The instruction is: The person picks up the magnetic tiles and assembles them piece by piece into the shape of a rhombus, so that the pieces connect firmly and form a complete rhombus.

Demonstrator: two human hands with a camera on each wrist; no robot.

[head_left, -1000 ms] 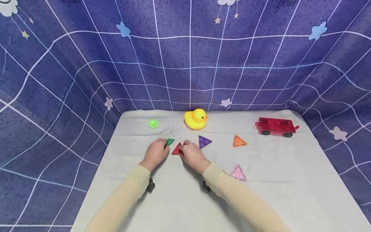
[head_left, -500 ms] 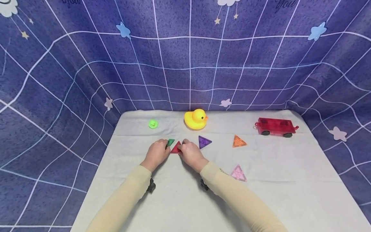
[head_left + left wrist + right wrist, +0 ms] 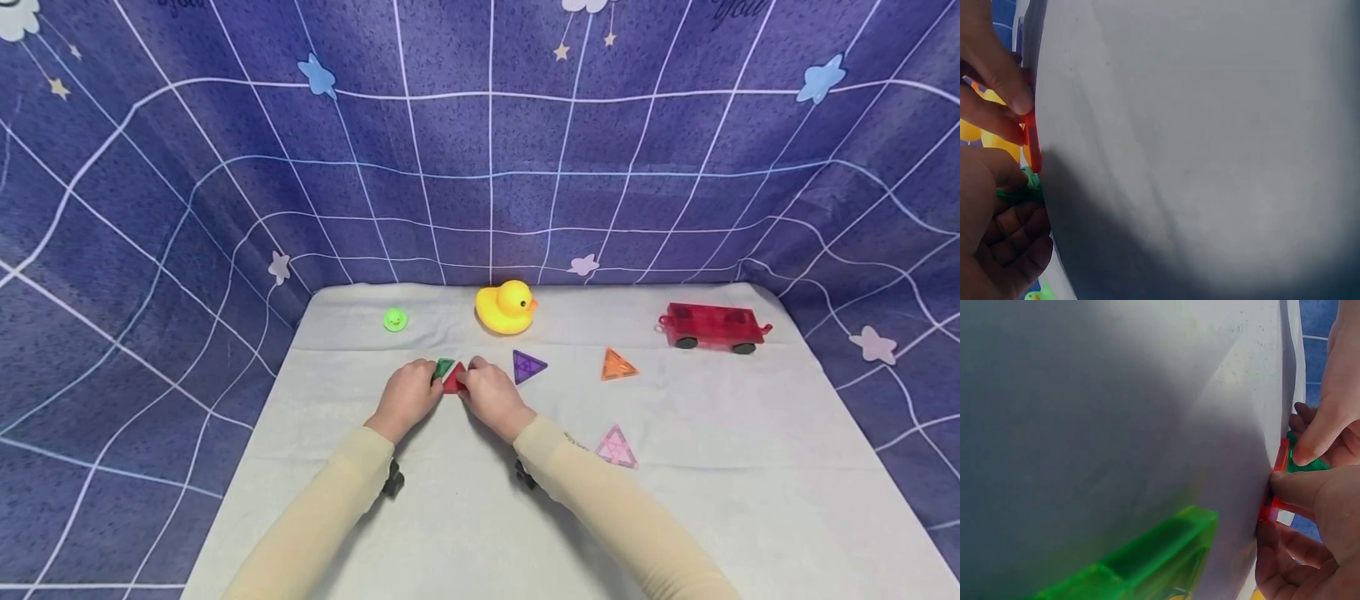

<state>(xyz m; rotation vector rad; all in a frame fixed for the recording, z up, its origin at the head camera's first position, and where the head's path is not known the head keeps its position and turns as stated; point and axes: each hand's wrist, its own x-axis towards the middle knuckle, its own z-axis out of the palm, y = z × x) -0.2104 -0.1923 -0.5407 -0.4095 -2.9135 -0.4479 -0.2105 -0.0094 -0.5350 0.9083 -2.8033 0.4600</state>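
My left hand (image 3: 406, 395) pinches a green triangular magnetic tile (image 3: 442, 367) between thumb and fingers. A red triangular magnetic tile (image 3: 452, 382) is pinched by my right hand (image 3: 495, 399). The two tiles lie edge to edge, close over the cloth, and fingers cover part of each. From the left wrist, the red tile (image 3: 1033, 145) appears edge-on, its lower end at the green tile (image 3: 1030, 180). The right wrist view has my thumb on the red tile (image 3: 1282, 455), with the green tile just behind. A purple triangular tile (image 3: 528, 367) lies right of my right hand.
A yellow rubber duck (image 3: 507, 308) and a small green duck face (image 3: 395, 320) sit farther back. Rightward are an orange triangle (image 3: 618, 364), a pink triangle (image 3: 617, 447) and a red wheeled car base (image 3: 715, 326). A bright green translucent piece (image 3: 1166, 553) is near the right wrist camera.
My right hand has shifted slightly left with the red tile, closing the gap to the green tile. The green tile now shows more of its face. Other objects stay put.
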